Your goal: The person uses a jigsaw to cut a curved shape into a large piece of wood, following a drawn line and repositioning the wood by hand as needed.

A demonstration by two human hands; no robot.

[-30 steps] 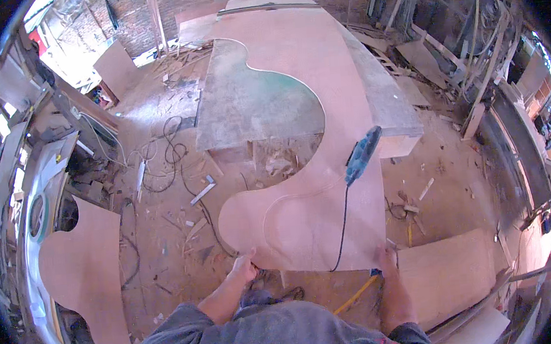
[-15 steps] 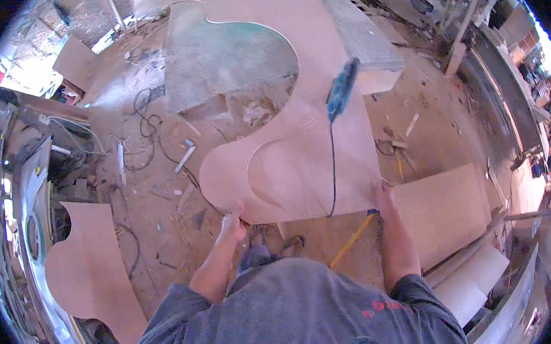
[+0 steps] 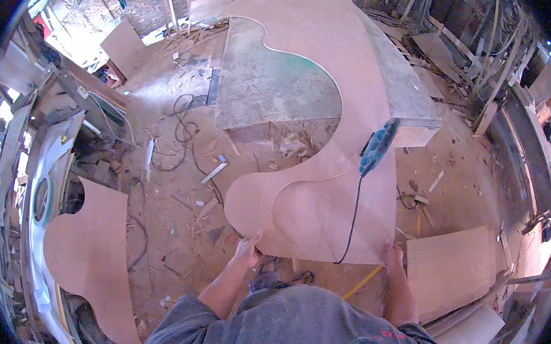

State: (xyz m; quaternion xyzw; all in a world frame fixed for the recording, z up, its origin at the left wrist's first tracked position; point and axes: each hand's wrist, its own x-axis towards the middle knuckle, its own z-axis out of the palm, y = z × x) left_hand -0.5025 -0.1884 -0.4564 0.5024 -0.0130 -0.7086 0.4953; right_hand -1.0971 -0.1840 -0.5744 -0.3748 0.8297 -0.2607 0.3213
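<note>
A large plywood sheet (image 3: 331, 216) with a wavy cut edge stretches from my hands to a low table. My left hand (image 3: 248, 250) is closed on its near left edge, beside a rounded lobe, thumb on top and fingers mostly hidden beneath. At the near right corner my right hand (image 3: 394, 256) grips the edge, its fingers largely out of sight. A blue power tool (image 3: 377, 149) lies on the sheet towards its right edge; its black cord runs down over the near edge between my hands. A curved line marks the sheet's surface left of the cord.
The grey-topped table (image 3: 269, 88) supports the sheet's far part. A wavy plywood offcut (image 3: 94, 257) stands at left, and a rectangular board (image 3: 451, 271) lies at right. Cables (image 3: 185, 130), scraps and a yellow strip (image 3: 364, 283) are on the dusty floor. Timber (image 3: 501, 83) leans far right.
My view has tilted up, so the table, sheet and tool appear lower and further right. Both hands keep hold of the sheet's near edge.
</note>
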